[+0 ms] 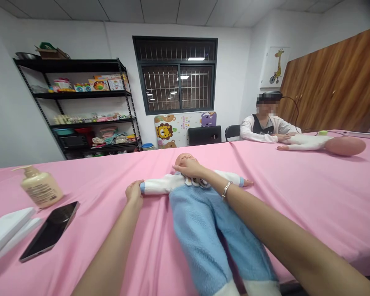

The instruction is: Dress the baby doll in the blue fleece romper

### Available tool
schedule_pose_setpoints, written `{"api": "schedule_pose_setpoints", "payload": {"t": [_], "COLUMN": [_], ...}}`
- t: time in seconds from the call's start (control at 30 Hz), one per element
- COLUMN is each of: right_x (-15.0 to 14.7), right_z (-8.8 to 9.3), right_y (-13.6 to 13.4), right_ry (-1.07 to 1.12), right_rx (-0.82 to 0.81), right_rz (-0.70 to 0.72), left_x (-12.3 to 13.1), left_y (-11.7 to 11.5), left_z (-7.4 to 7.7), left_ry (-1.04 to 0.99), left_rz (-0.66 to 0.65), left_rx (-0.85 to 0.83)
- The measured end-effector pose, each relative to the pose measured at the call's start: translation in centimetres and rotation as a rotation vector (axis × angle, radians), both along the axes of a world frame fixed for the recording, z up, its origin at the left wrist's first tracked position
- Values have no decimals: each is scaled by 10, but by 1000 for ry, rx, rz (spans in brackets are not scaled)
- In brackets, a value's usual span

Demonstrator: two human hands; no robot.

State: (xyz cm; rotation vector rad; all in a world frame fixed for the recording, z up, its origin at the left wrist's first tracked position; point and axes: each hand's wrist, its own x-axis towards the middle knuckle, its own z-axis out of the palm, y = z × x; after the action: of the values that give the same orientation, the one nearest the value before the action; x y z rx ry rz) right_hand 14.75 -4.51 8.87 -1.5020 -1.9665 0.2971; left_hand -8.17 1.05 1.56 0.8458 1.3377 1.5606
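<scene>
A baby doll in a white top and blue fuzzy overalls (197, 222) lies on its back on the pink cloth, with its arms spread and its head (185, 158) away from me. My left hand (134, 192) is closed around the doll's hand at the blue cuff of the outstretched sleeve (157, 185) on the left. My right hand (191, 169), below a silver bracelet (227, 190), rests over the doll's lower face and chin. Its fingers point left, and whether they grip anything is hard to see. The doll's other hand (248, 182) lies free on the cloth.
A pump bottle (41, 189), a phone (49, 232) and white folded sheets (9, 232) lie at the left of the pink-covered table (311, 197). Across it at the right, a person (265, 123) sits touching a second doll (314, 142). Shelves (89, 95) stand behind.
</scene>
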Motion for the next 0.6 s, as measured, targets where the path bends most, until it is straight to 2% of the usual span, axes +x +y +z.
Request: {"api": "schedule_pose_setpoints", "payload": {"t": [0.07, 0.1, 0.13, 0.2, 0.27, 0.33, 0.4, 0.5, 0.6], "right_x": [19, 28, 38, 54, 69, 84, 99, 117, 123], "right_z": [16, 21, 23, 19, 4, -20, -46, -82, -101], "right_y": [-6, -8, -9, -10, -13, -17, -24, -35, -42], "right_ry": [-18, 4, 28, 54, 54, 68, 107, 187, 126], "right_rx": [-86, -104, -103, -55, 33, 115, 126, 114, 193], "right_rz": [174, 186, 157, -22, -203, -309, -376, -437, -387], "left_x": [-2, -3, -5, -7, -8, -7, -4, 5, 17], "left_y": [4, 5, 6, 5, 3, -1, -6, -13, -24], "left_z": [-5, -7, -8, -9, -8, -5, -1, 2, 3], "left_ry": [72, 117, 166, 273, 368, 470, 608, 804, 865], "left_rz": [58, 84, 108, 143, 171, 204, 248, 289, 238], "left_rx": [6, 5, 9, 45, 100, 142, 174, 278, 445]}}
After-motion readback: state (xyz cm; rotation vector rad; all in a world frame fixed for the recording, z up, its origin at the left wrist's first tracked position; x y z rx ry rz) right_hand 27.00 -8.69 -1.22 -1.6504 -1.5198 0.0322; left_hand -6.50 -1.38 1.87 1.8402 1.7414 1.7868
